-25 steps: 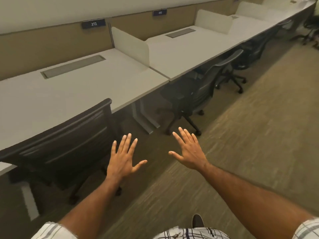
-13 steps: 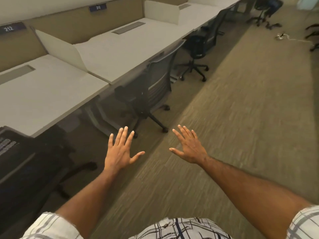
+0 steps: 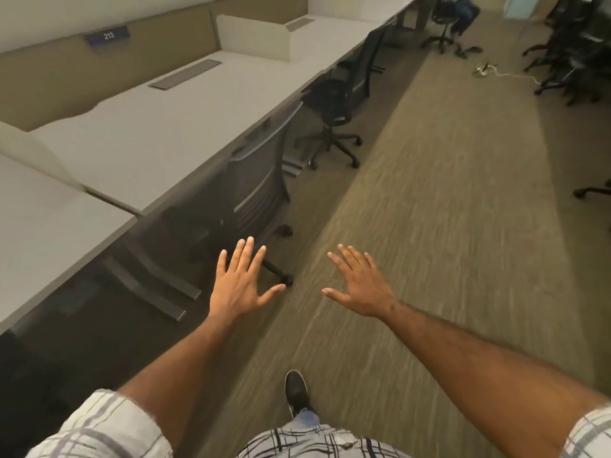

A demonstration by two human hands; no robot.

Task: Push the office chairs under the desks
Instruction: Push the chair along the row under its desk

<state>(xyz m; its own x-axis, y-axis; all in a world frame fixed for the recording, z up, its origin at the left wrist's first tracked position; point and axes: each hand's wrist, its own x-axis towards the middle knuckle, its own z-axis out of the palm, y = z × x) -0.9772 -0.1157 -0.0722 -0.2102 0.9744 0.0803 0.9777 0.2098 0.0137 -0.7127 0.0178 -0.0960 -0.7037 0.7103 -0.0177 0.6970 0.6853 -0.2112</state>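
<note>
A long row of pale grey desks [image 3: 172,127] runs along the left wall. The nearest dark mesh office chair [image 3: 256,183] stands with its backrest against the desk edge, its seat under the top. A second black chair [image 3: 334,104] farther along sits a little out from the desk. My left hand [image 3: 239,284] is held out flat with fingers spread, just short of the nearest chair's wheeled base. To its right, over the carpet, my right hand [image 3: 358,282] is spread the same way. Neither hand touches anything.
Low white dividers [image 3: 254,38] split the desks. Desk legs [image 3: 155,285] stand on the floor at left. A cluster of black chairs [image 3: 575,51] fills the far right, with a white cable [image 3: 506,74] on the carpet. A chair base [image 3: 591,191] pokes in at the right edge.
The view has travelled forward along the desk row; the chair seen at the left before is gone from view, and the mesh chair is now just ahead of my hands. Both hands stay spread.
</note>
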